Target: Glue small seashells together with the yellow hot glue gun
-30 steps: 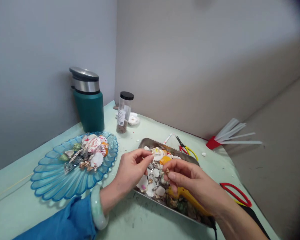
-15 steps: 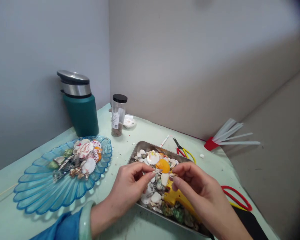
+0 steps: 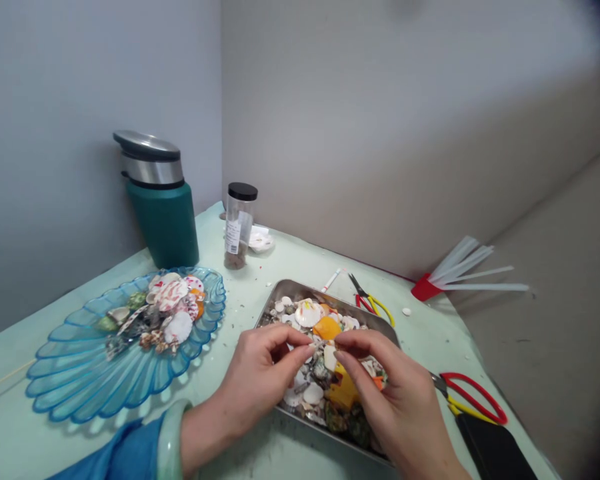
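Note:
My left hand (image 3: 267, 373) is closed in a pinch over the left part of a metal tray (image 3: 387, 327) of shells, on something small and pale that I cannot make out. Close to its fingertips, my right hand (image 3: 393, 393) also pinches, and what it holds, if anything, is too small to name. Beneath the hands in the tray lie white shells (image 3: 313, 393), an orange shell (image 3: 327, 327), a white shell with coloured marks (image 3: 309, 313) and greenish dark shells. A yellow object (image 3: 343, 390) among them is partly hidden by my right hand.
A blue scalloped plate (image 3: 80, 393) of shells stands left. Behind are a teal bottle (image 3: 165, 227) and a clear jar (image 3: 237, 230). Small pliers (image 3: 367, 300), a red cup of glue sticks (image 3: 425, 288), red-and-yellow scissors (image 3: 475, 400) and a black object (image 3: 495, 447) lie right.
My right hand has moved left and down slightly, its fingertips now nearer my left fingertips. The scissors beside my right hand show more fully. The view has shifted a little.

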Demonstrator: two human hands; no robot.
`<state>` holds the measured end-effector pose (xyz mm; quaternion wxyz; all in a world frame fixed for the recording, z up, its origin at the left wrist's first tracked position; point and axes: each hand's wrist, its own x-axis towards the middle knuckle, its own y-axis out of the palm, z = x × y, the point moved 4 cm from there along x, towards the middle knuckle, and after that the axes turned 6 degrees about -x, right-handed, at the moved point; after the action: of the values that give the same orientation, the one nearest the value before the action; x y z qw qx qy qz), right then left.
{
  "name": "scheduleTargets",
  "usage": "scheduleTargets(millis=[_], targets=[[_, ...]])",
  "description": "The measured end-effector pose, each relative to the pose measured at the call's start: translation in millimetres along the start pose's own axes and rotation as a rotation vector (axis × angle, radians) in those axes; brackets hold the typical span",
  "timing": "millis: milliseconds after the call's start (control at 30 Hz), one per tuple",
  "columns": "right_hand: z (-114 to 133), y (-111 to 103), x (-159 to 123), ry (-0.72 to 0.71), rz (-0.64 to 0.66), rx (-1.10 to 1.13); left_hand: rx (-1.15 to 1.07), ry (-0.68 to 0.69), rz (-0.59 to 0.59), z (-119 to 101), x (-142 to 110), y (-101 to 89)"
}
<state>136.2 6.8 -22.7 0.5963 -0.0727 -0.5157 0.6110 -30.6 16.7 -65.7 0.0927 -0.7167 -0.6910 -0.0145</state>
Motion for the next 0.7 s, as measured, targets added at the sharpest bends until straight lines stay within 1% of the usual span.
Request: scheduleTargets(millis=[400,567,700], targets=[[-1.4,7.2,0.0,-0.009,0.029,-0.027,0.051,0.036,0.015,-0.7,1.0,1.4],[0.9,8.8,-0.2,-0.046,0.03,-0.041,0.049,0.042,0.039,-1.5,1.1,0.6],[3.3,10.2,0.2,-0.081,0.033,-0.072,0.038,0.045,0.036,-3.8,-0.5,-0.4]])
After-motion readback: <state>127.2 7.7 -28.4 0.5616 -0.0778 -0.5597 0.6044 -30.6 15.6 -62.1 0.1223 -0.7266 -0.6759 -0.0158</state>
